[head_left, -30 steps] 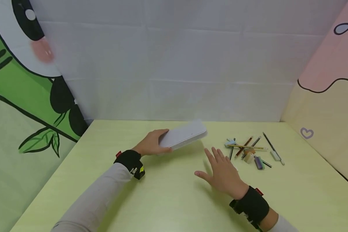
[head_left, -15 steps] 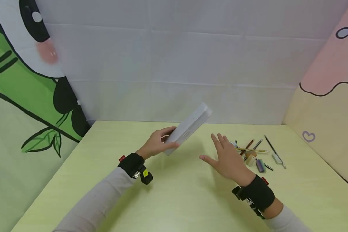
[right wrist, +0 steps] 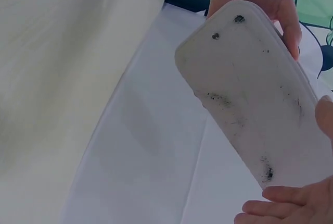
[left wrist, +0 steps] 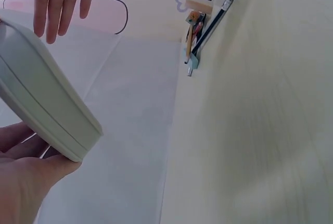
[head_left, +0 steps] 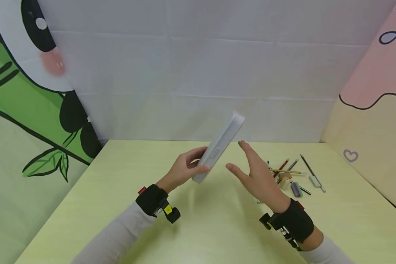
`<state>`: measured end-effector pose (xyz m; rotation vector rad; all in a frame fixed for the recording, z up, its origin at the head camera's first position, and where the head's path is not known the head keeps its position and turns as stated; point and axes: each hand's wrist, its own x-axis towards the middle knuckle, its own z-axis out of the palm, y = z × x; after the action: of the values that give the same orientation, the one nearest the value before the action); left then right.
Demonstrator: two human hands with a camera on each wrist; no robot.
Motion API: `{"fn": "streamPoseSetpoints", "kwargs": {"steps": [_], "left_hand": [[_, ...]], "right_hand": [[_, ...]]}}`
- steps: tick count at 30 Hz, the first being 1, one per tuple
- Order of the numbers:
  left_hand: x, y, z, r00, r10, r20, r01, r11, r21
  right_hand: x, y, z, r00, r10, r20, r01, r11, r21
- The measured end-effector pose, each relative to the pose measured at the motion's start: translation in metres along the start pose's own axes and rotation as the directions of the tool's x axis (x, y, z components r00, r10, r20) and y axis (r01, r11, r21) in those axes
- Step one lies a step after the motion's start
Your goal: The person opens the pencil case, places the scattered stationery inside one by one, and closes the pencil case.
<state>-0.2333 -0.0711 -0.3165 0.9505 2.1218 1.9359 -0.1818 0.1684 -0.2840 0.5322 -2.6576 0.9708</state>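
Observation:
My left hand point(head_left: 181, 167) grips the lower end of a white plastic pencil case point(head_left: 219, 148), thumb on the near side. The case is held tilted above the table, its far end raised to the right and a small latch on the side toward me. In the left wrist view a seam runs along the case's narrow side point(left wrist: 47, 94). Dark smudges mark its broad face point(right wrist: 244, 88) in the right wrist view. My right hand point(head_left: 260, 176) hovers just right of the case, fingers extended and thumb spread, holding nothing.
Right of my right hand, a loose pile of pencils point(head_left: 288, 171) and small blocks lies on the pale yellow table point(head_left: 201, 227). A dark pencil point(head_left: 308, 167) rests by a white eraser point(head_left: 314, 181). A purple block point(head_left: 296, 189) sits at the pile's front. A white cloth point(head_left: 191, 66) hangs behind.
My left hand has tipped the pencil case from nearly flat to steeply raised, turning its latch side toward me. My right hand has shifted up and right, its palm turned more toward the case.

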Motion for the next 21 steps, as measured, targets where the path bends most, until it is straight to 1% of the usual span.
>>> {"fn": "streamPoseSetpoints", "kwargs": {"steps": [4,7,13,17,21], "left_hand": [[-0.004,0.005,0.006,1.000,0.010,-0.010,-0.010,1.000,-0.014],[-0.006,0.009,0.010,1.000,-0.006,-0.017,0.005,1.000,-0.030],[-0.010,0.019,0.020,0.999,-0.037,-0.025,0.036,0.998,-0.059],[-0.012,0.024,0.026,0.999,-0.043,-0.024,0.040,0.995,-0.091],[-0.014,0.029,0.031,0.999,-0.040,-0.019,0.038,0.993,-0.108]], "right_hand": [[0.001,-0.009,-0.007,0.999,0.012,-0.039,-0.009,0.998,0.064],[0.002,-0.014,-0.010,0.998,0.016,-0.062,-0.008,0.993,0.121],[0.005,-0.020,-0.014,0.996,0.037,-0.085,-0.012,0.960,0.279],[0.006,-0.023,-0.017,0.997,0.049,-0.067,-0.018,0.918,0.395],[0.007,-0.026,-0.019,0.996,0.066,-0.056,-0.027,0.852,0.523]]}}
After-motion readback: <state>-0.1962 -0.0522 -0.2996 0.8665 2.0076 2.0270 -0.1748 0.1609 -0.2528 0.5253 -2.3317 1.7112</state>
